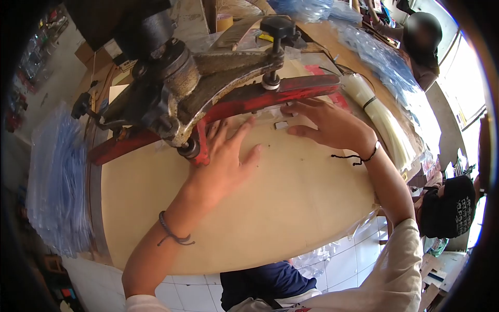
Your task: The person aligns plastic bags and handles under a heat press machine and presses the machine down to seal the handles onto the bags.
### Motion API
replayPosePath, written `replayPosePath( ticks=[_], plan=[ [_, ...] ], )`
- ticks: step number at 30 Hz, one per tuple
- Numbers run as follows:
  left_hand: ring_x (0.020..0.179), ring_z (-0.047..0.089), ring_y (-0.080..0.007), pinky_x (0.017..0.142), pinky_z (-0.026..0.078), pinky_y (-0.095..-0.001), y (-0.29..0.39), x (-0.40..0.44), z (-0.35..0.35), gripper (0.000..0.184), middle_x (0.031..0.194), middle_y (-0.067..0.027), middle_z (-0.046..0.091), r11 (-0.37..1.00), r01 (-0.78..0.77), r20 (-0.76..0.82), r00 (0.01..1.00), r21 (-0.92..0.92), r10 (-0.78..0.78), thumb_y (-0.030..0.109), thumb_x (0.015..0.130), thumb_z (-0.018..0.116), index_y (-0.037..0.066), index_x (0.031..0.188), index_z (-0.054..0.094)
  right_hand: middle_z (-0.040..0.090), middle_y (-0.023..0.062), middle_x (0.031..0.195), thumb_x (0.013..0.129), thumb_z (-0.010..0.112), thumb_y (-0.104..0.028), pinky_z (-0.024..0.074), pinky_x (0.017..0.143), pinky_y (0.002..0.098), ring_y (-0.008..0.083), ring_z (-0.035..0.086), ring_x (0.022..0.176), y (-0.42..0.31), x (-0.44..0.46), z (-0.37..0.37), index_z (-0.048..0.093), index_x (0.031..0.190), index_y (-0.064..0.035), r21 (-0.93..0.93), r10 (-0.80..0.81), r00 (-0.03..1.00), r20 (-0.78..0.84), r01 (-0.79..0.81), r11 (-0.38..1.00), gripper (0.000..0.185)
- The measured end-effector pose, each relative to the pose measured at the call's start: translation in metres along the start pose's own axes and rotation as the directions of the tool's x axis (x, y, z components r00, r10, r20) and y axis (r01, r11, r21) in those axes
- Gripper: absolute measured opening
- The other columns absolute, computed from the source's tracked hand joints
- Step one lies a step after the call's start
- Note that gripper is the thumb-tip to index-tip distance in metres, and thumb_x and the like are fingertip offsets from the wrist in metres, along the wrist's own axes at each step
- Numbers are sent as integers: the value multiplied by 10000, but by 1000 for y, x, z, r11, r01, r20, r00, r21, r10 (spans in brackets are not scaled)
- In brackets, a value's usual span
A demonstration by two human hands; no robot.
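Note:
My left hand (221, 156) lies with its fingers spread on a tan board (270, 208), its fingertips reaching under the red bar (275, 93) of a press. My right hand (330, 125) is farther right, thumb and forefinger apart and fingers stretched toward the bar; some fingertips are partly hidden there. Just off its thumb sits a small pale rectangular piece (281, 125) with a dark edge. Clear plastic (265, 114) shows beneath the bar between my hands. Above them stands the press's dark metal head (171, 78), with a black knob (278, 27) on its arm.
Stacked bluish plastic sheets (60, 182) stand on the left. A bundle of translucent strips (379, 117) lies to the right, beside more plastic sheets (384, 62). A roll of tape (224, 22) is at the back. Two other people (421, 41) are on the right side.

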State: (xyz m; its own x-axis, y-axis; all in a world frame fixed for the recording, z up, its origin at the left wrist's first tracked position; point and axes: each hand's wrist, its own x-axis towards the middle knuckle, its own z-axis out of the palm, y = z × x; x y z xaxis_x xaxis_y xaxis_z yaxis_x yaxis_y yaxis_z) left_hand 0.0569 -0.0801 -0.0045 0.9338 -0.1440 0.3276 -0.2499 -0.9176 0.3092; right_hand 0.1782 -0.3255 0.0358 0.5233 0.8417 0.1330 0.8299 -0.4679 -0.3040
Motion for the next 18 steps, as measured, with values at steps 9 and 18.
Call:
replayPosePath(
  ticks=[9,18],
  plan=[
    [1252,514,-432,1145,294,-588,0,2,-1,565,1320,-239,570,999,3,21,1000,32,-4,370,935,619,112,1429,525,608,120,1301,972,622,-385,452,1029,442,331,558,1225,0,0,-3,627,1255,-59,42,-17,1000,-12,17,999,432],
    [1322,464,-383,1128,336,-509,7,1,0,451,1365,-218,533,996,-76,-39,996,41,77,210,940,604,-7,1330,536,633,114,1273,956,648,-403,447,1041,430,325,559,1227,-2,0,-3,649,1244,-76,36,-4,1000,2,4,999,436]
  ],
)
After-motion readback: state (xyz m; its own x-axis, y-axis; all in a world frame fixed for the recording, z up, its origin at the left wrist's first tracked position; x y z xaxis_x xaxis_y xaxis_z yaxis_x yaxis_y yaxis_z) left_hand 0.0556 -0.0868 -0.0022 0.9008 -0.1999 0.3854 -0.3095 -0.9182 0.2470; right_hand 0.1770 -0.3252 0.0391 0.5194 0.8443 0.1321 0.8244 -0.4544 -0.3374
